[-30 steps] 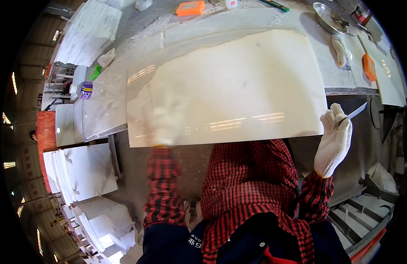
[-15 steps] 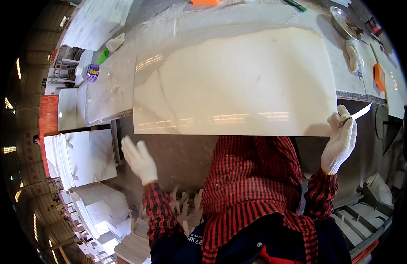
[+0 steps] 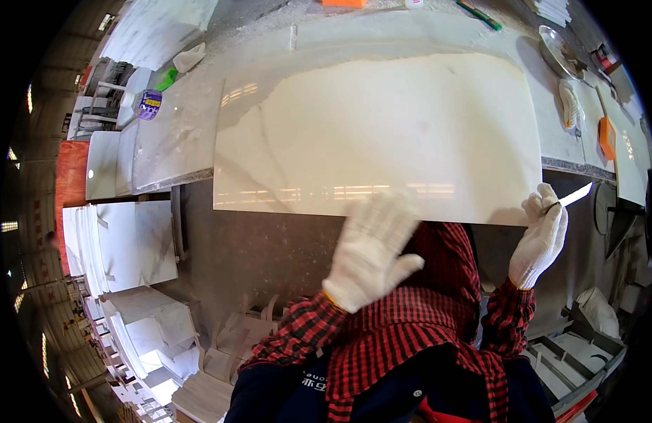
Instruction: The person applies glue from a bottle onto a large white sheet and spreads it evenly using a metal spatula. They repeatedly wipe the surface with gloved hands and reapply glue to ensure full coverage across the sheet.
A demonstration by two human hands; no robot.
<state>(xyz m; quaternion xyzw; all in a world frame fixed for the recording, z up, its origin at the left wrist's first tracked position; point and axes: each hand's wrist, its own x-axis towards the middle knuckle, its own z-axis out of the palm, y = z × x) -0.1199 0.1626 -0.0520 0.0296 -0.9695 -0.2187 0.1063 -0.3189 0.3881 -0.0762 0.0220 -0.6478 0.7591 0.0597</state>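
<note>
While our right hand (image 3: 538, 238) grips a strip (image 3: 577, 194), our outspread left hand (image 3: 372, 254) partly hides the slab (image 3: 389, 120), flanked by bottle (image 3: 147, 104) and dish (image 3: 549, 46).

The slab (image 3: 403, 127) is cream (veined grey), the apron (image 3: 417, 321) checked red and black.

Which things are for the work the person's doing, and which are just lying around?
Seem part of the work:
- glossy veined slab
- flat blade-like tool, held in the gloved right hand
- gloved left hand, open, by the slab's near edge

Seem just lying about:
- metal bowl
- purple-labelled bottle
- orange block-like thing by the slab's right side
</note>
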